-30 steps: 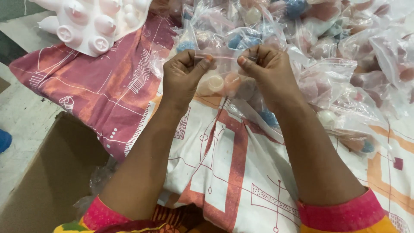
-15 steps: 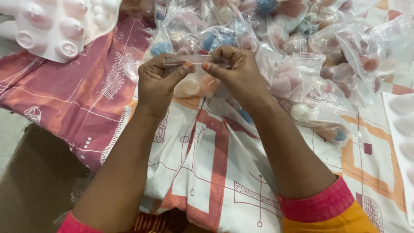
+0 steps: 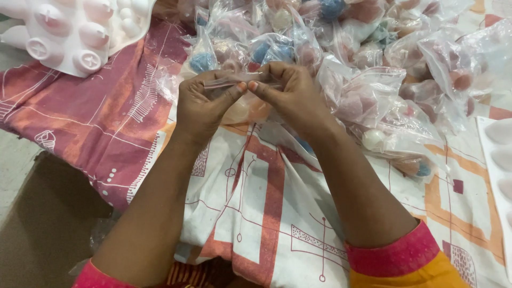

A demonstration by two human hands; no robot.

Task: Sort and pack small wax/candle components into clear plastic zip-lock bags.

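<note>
The person held a small clear bag [image 3: 242,96] up in front of them, a little above the middle of the view. Both hands pinched its top strip. The left hand [image 3: 205,106] gripped the strip's left end between thumb and fingers. The right hand [image 3: 290,98] gripped the right end the same way, so both were closed tight on the bag. The thumbs almost touched in the middle. Round pale and orange balls hung inside the bag, below the fingers.

The step looked like pressing the strip closed. To do it well, the thumbs should squeeze along the whole strip, end to end, with the bag kept upright so the balls stay at the bottom.

A big pile of filled bags [image 3: 368,69] lay from 12 to 2 o'clock of the hands, on a patterned cloth [image 3: 266,213]. A white mould tray [image 3: 80,32] sat at 10 o'clock. Another white tray [image 3: 498,160] showed at 3 o'clock.
</note>
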